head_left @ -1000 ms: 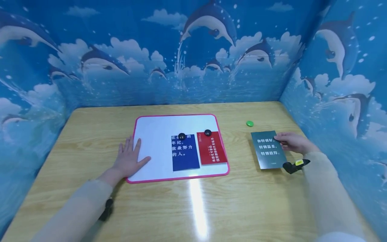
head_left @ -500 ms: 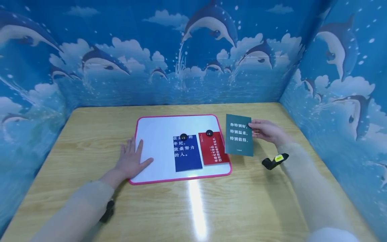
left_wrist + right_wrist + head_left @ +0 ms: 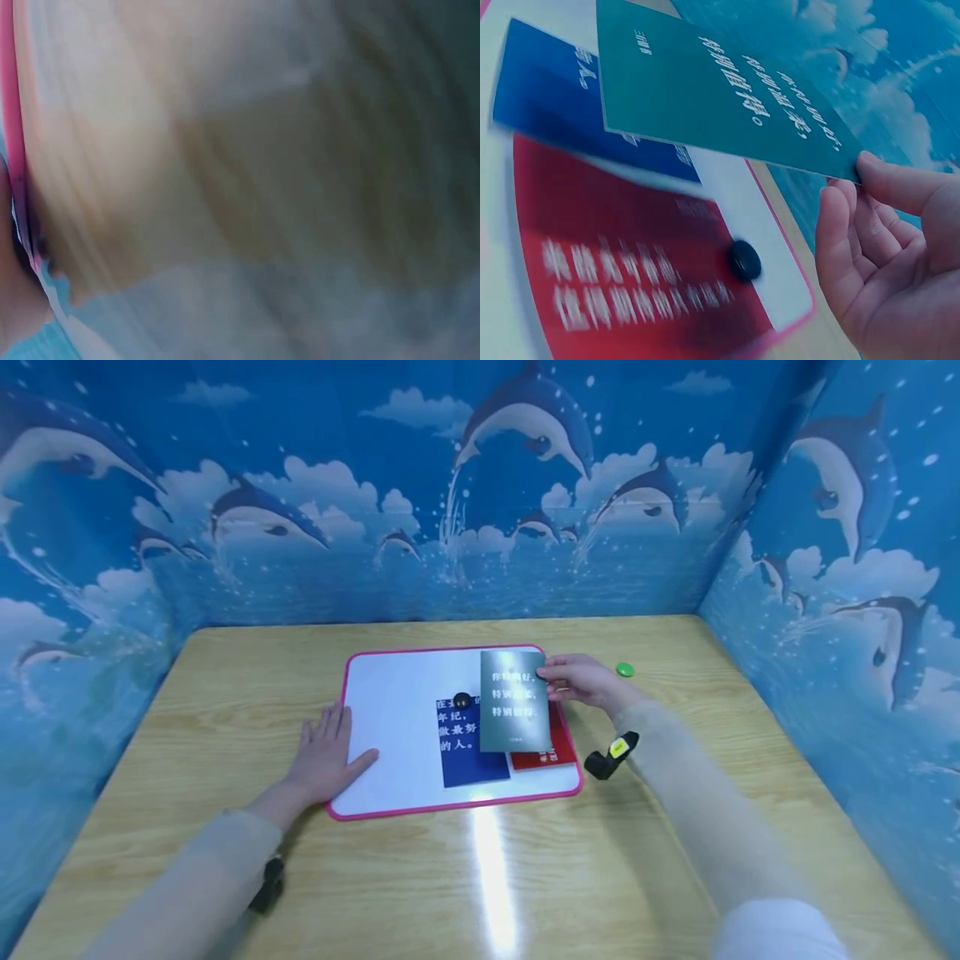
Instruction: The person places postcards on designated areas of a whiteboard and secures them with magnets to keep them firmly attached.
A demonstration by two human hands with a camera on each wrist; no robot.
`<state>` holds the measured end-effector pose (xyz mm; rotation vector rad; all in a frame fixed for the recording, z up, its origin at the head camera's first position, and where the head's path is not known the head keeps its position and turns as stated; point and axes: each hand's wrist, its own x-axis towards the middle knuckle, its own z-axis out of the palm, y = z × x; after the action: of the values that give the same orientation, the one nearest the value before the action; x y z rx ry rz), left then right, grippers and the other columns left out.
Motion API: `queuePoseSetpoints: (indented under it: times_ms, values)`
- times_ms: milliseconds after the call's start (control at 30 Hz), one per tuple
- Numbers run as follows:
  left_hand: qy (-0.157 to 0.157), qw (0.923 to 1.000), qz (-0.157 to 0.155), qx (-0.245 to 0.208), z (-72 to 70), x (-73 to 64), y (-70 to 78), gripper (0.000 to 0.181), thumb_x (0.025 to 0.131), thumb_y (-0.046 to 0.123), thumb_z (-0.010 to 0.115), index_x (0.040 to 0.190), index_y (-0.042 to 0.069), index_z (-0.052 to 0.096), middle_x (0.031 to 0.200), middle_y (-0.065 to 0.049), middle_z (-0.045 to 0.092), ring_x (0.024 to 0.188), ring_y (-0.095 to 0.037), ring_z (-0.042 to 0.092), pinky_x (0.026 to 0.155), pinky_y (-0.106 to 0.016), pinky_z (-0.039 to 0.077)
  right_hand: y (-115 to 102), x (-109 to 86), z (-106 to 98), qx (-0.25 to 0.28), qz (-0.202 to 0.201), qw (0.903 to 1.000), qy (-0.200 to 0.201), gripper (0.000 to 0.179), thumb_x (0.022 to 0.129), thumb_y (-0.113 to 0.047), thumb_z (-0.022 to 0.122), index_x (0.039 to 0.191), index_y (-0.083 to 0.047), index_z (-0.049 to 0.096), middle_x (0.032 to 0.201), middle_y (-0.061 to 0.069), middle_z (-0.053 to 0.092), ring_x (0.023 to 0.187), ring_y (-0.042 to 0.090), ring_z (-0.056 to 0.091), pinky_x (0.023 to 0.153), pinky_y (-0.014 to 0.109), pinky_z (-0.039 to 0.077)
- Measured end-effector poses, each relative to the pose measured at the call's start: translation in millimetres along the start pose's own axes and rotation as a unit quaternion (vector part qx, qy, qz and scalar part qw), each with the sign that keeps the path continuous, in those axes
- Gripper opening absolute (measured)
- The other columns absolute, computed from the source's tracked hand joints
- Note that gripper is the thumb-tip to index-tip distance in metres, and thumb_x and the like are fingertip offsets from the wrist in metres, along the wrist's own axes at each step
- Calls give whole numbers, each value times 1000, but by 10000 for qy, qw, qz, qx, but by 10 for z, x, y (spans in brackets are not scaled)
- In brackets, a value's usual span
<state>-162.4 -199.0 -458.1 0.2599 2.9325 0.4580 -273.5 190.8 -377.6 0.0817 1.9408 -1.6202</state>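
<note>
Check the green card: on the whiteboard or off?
Off: the right hand pinches the green card in the air above the red card.

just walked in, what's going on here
A person's right hand pinches a green card raised over a whiteboard, where a blue card and a red card lie. Each of those two has a black disc on it. The left hand rests on the whiteboard's left edge; a green disc lies on the table.

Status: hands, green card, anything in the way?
Left hand resting across left edge of whiteboard. Right hand pinching green card, held aloft. Maybe in the way: blue card, red card, each under black magnet.
</note>
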Motion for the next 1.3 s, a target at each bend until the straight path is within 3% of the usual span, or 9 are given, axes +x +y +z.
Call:
queuePoseSetpoints:
  times_ms: [333, 733, 1033, 1300]
  values:
    - [-85, 9998, -38, -155, -20, -23, -61, 89, 94, 58, 34, 147, -6, 2, 155, -26, -2, 143, -43, -5, 111, -63, -9, -72, 240, 432, -30, -6, 10000, -50, 11, 93, -12, 56, 83, -11, 52, 67, -3, 59, 58, 6, 57, 59, 20, 54]
    - [-32, 9997, -6, -231, -10, -18, -77, 88, 94, 58, 34, 148, -5, 4, 156, -24, -1, 144, -41, -4, 112, -62, -9, -118, 361, 642, -119, 39, 9999, -17, 7, 93, -14, 58, 93, -7, 56, 69, -2, 59, 61, 8, 59, 68, 25, 57]
    - [-90, 9998, -55, -176, -28, -25, -70, 88, 95, 57, 34, 147, -6, 4, 155, -24, -2, 143, -42, -4, 111, -62, -9, -119, 418, 775, -53, 98, 9999, -95, 17, 92, -13, 58, 106, -2, 58, 67, -1, 61, 58, 8, 59, 62, 22, 56]
    - [-101, 9997, 48, -202, -36, -46, -126, 83, 96, 54, 34, 147, -5, 7, 156, -24, 2, 144, -41, -1, 112, -62, -8, -124, 487, 1053, -357, 28, 9992, -160, 9, 91, -12, 60, 96, -4, 60, 65, -2, 61, 55, 7, 61, 62, 24, 56]
